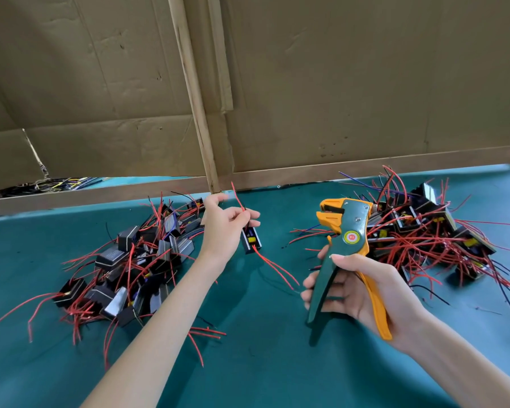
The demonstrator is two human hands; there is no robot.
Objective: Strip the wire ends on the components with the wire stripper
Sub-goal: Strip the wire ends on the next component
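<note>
My left hand (pixel 225 225) pinches a red wire (pixel 238 198) of a small black component (pixel 251 239), which hangs just below the fingers above the table. More red wires trail from the component's lower end. My right hand (pixel 362 287) grips the handles of a green and orange wire stripper (pixel 346 234), held upright with its jaws pointing left toward the component. A gap separates the jaws from the wire.
A pile of black components with red wires (pixel 130 260) lies left on the teal table (pixel 262 363). A second tangled pile (pixel 424 237) lies right. A cardboard wall (pixel 336 83) with a wooden rail (pixel 195 92) closes off the back.
</note>
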